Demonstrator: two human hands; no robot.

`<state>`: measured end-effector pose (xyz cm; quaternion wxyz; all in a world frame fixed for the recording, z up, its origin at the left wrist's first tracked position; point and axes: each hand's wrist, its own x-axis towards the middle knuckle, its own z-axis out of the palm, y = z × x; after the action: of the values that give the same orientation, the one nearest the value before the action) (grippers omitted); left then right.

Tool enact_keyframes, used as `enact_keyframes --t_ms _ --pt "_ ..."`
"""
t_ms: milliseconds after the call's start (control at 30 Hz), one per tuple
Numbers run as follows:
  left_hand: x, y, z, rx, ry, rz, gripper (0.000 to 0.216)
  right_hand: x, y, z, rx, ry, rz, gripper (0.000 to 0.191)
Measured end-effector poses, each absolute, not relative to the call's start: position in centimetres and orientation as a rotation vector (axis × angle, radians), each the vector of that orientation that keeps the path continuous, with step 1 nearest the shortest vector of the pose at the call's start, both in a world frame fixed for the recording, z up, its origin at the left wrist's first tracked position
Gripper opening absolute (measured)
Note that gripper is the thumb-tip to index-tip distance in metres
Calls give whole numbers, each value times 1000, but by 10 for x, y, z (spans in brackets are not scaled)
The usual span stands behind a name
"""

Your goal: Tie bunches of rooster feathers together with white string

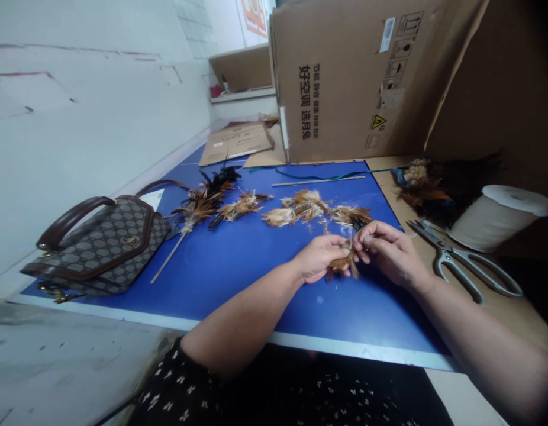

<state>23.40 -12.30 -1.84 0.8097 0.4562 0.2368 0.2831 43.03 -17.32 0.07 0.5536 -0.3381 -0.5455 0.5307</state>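
Observation:
Over the blue table mat (238, 278), my left hand (322, 258) is closed around a small bunch of brown feathers (338, 269), whose tips hang below the fingers. Close beside it, my right hand (392, 251) is pinched at the quill end of that bunch; what lies between its fingertips is too small to make out. Just behind the hands lie loose brown and cream feathers (307, 207). Farther left, a stick with brown and black feathers bound to it (198, 210) rests on the mat.
A patterned handbag (109, 245) stands at the left. Metal scissors (464, 260) and a large white spool (500, 219) sit at the right, near a dark feather pile (420, 183). A thin stick (318, 181) lies at the back, before a tall cardboard box (345, 83).

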Motion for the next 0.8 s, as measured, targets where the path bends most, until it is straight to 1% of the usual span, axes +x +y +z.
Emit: enact_keyframes --t_ms 100,233,367,433,467,500,600,800 --pt "236 -123 -22 1037 523 651 30 434 -173 -1 -854 -1314 1167 12" --pt "239 -121 -29 1171 672 745 26 440 -172 -1 -1012 -1385 850 17" --pt "241 -120 -33 1382 766 859 15 436 -172 -3 -1093 -1726 540 19" --pt "241 -120 -33 1495 807 896 13 431 -171 -5 -1071 -1844 403 27" --pt "241 -120 -33 1546 824 906 13 428 -171 -6 -1062 -1872 365 27" --pt "240 -120 -33 1590 833 908 13 426 -171 -7 -1050 -1885 344 23" --pt "239 -120 -34 1638 835 910 13 423 -169 -7 -1017 -1875 327 7" --pt "241 -120 -35 1424 844 923 21 426 -167 -4 -1082 -1736 280 17"
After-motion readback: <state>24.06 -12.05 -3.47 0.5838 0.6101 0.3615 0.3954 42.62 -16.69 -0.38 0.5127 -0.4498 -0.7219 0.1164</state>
